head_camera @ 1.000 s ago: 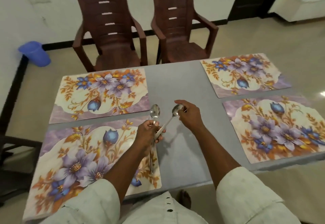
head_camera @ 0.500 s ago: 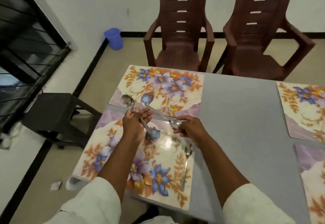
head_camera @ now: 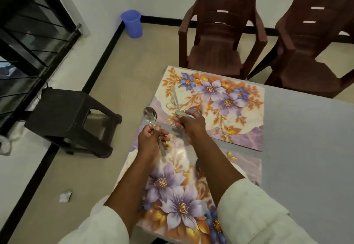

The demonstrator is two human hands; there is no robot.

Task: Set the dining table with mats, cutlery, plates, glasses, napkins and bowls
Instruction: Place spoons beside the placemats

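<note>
Left hand [head_camera: 151,140]: fingers curled round the handle of spoon 1 [head_camera: 150,116], bowl up, above the table [head_camera: 306,147] edge. Right hand [head_camera: 189,125]: pinching spoon 2 [head_camera: 177,103] at the bowl, handle pointing away over the far mat [head_camera: 239,128]. Near mat [head_camera: 172,195] beneath both forearms. 2 chairs [head_camera: 216,38] beyond the table.

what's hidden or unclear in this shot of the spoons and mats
Head view, the only one:
- Spoon in the right hand: bowl half covered by the fingers; whether the handle touches the far mat is unclear.
- Spoon in the left hand: mid-handle hidden in the fist.
- Near mat: both forearms cover much of it; a dark shape beside the right forearm is unidentifiable.
- Right chair: cut off by the frame edge.
</note>
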